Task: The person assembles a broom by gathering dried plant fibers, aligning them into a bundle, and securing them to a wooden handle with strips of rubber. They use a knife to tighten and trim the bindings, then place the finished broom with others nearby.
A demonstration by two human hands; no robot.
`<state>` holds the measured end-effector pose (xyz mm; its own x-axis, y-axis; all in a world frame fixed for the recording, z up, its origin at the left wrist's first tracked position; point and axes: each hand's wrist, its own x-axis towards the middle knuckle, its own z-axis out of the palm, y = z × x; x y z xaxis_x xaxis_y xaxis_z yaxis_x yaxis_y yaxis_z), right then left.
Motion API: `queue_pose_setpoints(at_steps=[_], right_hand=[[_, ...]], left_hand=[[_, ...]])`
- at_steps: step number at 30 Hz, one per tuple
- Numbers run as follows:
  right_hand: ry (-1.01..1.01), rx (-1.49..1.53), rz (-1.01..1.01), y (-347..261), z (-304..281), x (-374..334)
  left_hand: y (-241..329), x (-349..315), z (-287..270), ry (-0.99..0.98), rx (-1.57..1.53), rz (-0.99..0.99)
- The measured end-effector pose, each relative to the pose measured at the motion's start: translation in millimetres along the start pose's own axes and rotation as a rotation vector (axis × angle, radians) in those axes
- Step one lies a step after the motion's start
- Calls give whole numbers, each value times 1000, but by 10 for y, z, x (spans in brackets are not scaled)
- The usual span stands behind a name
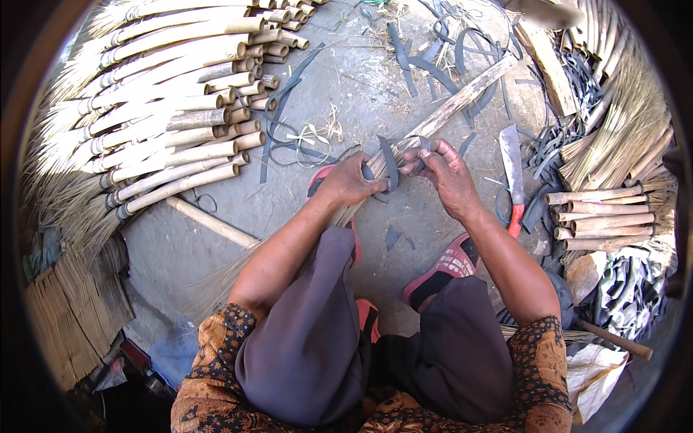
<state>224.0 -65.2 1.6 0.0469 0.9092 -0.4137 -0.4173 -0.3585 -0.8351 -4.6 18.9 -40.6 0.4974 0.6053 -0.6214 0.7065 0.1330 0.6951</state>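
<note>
My left hand (348,180) is closed around a broom's bristle bundle (377,166), just below where it meets the pale wooden handle (469,97). The handle slants away to the upper right, while the bristles pass down under my left forearm. A dark rubber strip (390,164) loops across the bundle between my hands. At the handle's lower end, my right hand (449,177) is closed, with thumb and fingers pinching a dark piece of the strip. My fingers partly cover how the strip runs around the bundle.
Stacked bamboo-handled brooms (195,123) fill the upper left. To the right lies a knife (512,166) with a red handle, near a short bamboo-handled bundle (606,216). Loose rubber strips (440,72) litter the concrete. A pole (213,222) lies left of my forearm.
</note>
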Motion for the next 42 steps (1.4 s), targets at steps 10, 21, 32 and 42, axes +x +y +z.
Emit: queue_pose_setpoints(at_steps=[10,21,32,42], right_hand=[[99,-777,162,373,230,-47],[60,-714,270,143,269,55],[-497,-1015,-170,331,341,-624],[-256,-873,-53,472,-1,-672]], left_hand=[[-67,65,-2,-36,-46,78],[-33,169,71,-67,125,31],[60,244,-159,-241,-468,-317],[137,108,5,-13,226,45]])
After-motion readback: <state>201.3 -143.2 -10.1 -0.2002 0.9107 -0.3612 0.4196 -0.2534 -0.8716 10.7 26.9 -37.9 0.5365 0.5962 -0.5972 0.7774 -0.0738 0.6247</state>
